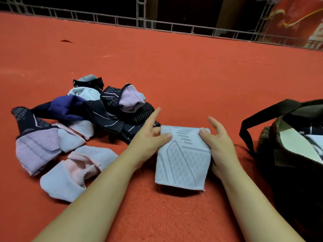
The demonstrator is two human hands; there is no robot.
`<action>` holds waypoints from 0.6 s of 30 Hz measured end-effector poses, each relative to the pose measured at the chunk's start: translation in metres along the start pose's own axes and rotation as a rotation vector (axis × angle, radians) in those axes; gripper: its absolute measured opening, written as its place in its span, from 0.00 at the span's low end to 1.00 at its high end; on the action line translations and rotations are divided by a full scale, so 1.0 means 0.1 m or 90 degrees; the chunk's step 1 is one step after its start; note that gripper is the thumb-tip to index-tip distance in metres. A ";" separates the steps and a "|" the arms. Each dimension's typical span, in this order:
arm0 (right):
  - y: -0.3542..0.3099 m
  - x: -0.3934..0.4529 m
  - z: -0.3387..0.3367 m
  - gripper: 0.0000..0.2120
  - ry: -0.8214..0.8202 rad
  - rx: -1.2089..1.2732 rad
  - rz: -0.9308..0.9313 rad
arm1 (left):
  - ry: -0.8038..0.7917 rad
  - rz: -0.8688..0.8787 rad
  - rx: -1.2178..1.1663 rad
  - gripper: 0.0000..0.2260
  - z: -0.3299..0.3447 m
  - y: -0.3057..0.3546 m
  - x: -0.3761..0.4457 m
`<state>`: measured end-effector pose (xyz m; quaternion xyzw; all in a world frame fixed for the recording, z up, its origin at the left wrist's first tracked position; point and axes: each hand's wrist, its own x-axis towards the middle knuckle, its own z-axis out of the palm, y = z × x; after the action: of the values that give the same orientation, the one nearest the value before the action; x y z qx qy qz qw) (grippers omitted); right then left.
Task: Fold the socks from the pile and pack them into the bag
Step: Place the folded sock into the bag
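Meanwhile, both of a person's bare hands pinch a folded pale-blue knitted sock with a grey diamond pattern (pixel 182 158), held just above the red-orange carpet (pixel 174 75): the left hand (pixel 148 138) clamps the sock's top-left corner with its thumb on top and forefinger pointing free, while the right hand (pixel 219 144) presses its thumb on the top-right corner and cups the right edge from behind, apparently to keep the fold flat and square before packing. Just right of the sock gapes the dark fabric bag with black straps (pixel 286 154), mouth open toward the hands and light and dark cloth already inside, seemingly placed for a short carry. Left of the sock and farther back lies the loose pile of lilac, pink, navy and black patterned socks (pixel 78 123), unfolded. Beyond the sock, a metal lattice railing (pixel 139 21) bounds the carpet.
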<state>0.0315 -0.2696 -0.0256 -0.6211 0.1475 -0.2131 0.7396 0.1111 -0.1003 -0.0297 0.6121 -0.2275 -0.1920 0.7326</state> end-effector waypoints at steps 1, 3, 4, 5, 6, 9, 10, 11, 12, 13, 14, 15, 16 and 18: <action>-0.02 0.00 -0.02 0.16 -0.036 0.005 -0.003 | 0.001 -0.005 0.014 0.34 -0.02 -0.01 0.00; -0.03 -0.01 -0.05 0.14 -0.070 -0.035 0.005 | 0.011 -0.013 0.084 0.32 -0.04 -0.04 0.02; -0.04 0.00 -0.07 0.14 -0.075 -0.056 0.010 | 0.025 -0.008 0.132 0.31 -0.04 -0.04 0.04; -0.06 0.02 -0.08 0.15 -0.080 -0.074 0.010 | 0.046 0.008 0.182 0.29 -0.03 -0.02 0.07; -0.10 0.05 -0.08 0.17 -0.085 -0.097 -0.007 | 0.072 0.033 0.229 0.26 -0.01 0.02 0.12; -0.35 0.23 -0.06 0.23 -0.082 -0.193 -0.146 | 0.138 0.152 0.310 0.21 0.06 0.29 0.28; -0.43 0.29 -0.06 0.26 -0.078 -0.217 -0.194 | 0.149 0.198 0.328 0.20 0.09 0.39 0.32; -0.48 0.34 -0.06 0.27 -0.071 -0.236 -0.233 | 0.157 0.237 0.348 0.19 0.10 0.46 0.35; -0.50 0.36 -0.06 0.27 -0.063 -0.254 -0.260 | 0.161 0.268 0.369 0.19 0.11 0.50 0.36; -0.48 0.37 -0.07 0.27 -0.060 -0.271 -0.274 | 0.159 0.281 0.393 0.19 0.11 0.50 0.36; -0.42 0.36 -0.08 0.27 -0.059 -0.290 -0.279 | 0.148 0.279 0.425 0.19 0.11 0.48 0.33; -0.33 0.33 -0.11 0.28 -0.061 -0.309 -0.276 | 0.129 0.265 0.472 0.19 0.09 0.43 0.29; -0.22 0.28 -0.15 0.28 -0.066 -0.340 -0.266 | 0.105 0.245 0.530 0.19 0.05 0.34 0.24; -0.05 0.17 -0.24 0.24 -0.098 -0.462 -0.236 | 0.048 0.215 0.640 0.17 -0.04 0.17 0.10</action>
<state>0.0336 -0.2992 -0.0240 -0.8717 0.0431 -0.2299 0.4305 0.1220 -0.0998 -0.0129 0.8491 -0.3600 0.0836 0.3774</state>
